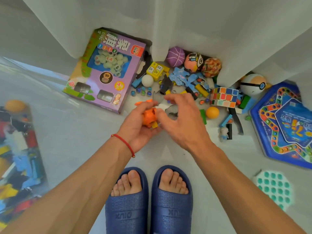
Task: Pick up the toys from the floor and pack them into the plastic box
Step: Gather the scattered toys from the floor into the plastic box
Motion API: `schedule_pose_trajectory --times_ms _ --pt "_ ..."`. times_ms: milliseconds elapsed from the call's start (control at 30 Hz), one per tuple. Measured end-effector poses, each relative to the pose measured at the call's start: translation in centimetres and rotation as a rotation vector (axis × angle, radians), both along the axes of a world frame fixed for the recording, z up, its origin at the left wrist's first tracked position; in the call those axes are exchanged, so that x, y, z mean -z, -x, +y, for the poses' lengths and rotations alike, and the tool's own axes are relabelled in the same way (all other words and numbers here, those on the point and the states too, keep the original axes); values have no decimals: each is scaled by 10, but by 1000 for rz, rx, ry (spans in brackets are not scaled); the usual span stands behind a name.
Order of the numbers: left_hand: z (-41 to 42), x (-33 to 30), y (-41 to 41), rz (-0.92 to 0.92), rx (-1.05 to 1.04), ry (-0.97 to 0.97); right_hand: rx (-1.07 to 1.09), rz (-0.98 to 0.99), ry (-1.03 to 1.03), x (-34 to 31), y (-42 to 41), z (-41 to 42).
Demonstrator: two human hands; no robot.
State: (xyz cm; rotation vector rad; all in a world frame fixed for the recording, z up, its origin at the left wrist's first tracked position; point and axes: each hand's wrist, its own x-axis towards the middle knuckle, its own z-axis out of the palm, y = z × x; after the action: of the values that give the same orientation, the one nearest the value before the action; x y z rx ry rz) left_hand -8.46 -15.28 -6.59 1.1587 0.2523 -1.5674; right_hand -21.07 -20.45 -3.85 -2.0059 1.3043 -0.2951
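My left hand (137,125) holds an orange toy (149,118) in its curled fingers, low over the floor in the middle of the view. My right hand (183,119) hovers just right of it, fingers spread and loosely bent, thumb close to the orange toy; whether it touches is unclear. Loose toys lie beyond my hands: a colour cube (224,97), an orange ball (212,112), a white ball (147,80), a purple ball (175,56), marbles, blocks and blue puzzle pieces. The clear plastic box (36,141) at the left edge holds several toys.
A purple chess box (104,71) lies at the upper left of the pile. A blue star-shaped board game (285,125) lies at the right, a teal pop pad (273,188) below it. White curtains (185,31) hang over the back toys. My feet in blue slippers (148,200) stand below.
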Motion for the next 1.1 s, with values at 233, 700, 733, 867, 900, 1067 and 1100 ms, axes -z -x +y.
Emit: schedule_pose_trajectory --times_ms 233,700,733,867,900,1067,1100 --pt "13 0 14 -33 83 -14 574 544 238 24 84 -82" --pt "132 -131 -5 -120 -72 131 527 -543 -847 -109 59 18" --pt "148 -147 -13 -125 -113 129 460 -633 -1015 -125 48 29" --pt "218 -202 -59 -156 -348 183 85 -644 -1287 -200 -23 68" --pt "238 -213 -72 -177 -417 194 -15 -590 -1284 -217 -45 77" --pt "324 -243 -129 -295 -590 48 -376 -193 -1075 -277 -148 143" --pt "336 -247 -135 -321 -604 -31 -397 -145 -1036 -282 -164 159"
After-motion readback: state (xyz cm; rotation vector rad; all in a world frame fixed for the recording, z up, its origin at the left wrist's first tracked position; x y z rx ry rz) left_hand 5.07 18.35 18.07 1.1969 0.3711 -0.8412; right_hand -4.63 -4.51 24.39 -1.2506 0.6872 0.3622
